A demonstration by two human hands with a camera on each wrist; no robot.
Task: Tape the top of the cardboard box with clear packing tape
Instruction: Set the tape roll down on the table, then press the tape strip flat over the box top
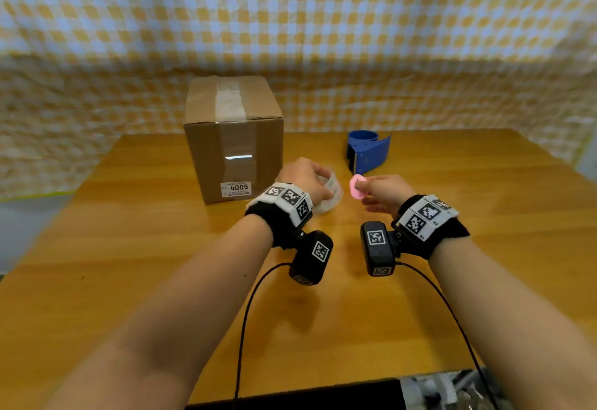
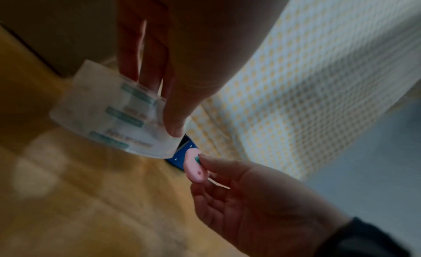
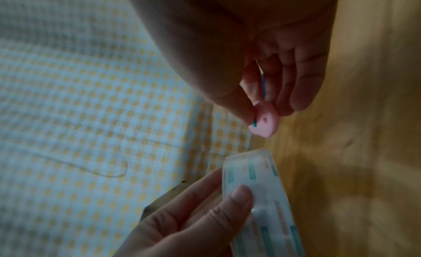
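The cardboard box (image 1: 234, 138) stood closed on the wooden table (image 1: 452, 248), toward its far left, with a strip of clear tape already running over the top seam and down the front face. A white label reading 4005 (image 1: 236, 189) sat low on that front face.

The left hand (image 1: 307, 180) gripped a roll of clear packing tape (image 1: 331, 194) just right of the box's lower corner, fingers curled around the roll's rim. In the left wrist view the roll (image 2: 109, 116) showed green printed bars on its inner core, with fingers (image 2: 145, 50) reaching through and over it.

The right hand (image 1: 384, 193) pinched a small pink cutter (image 1: 357, 190) between thumb and forefinger, held in the air close beside the roll without touching it. The right wrist view showed the pink piece (image 3: 265, 123) carrying a small teal slider and a hole near its end; the roll (image 3: 257, 189) lay just below it in that view.

Behind both hands a blue tape dispenser (image 1: 368, 152) rested on the table, its toothed edge facing the camera. Yellow-and-white checked cloth (image 1: 290, 21) hung behind the table.
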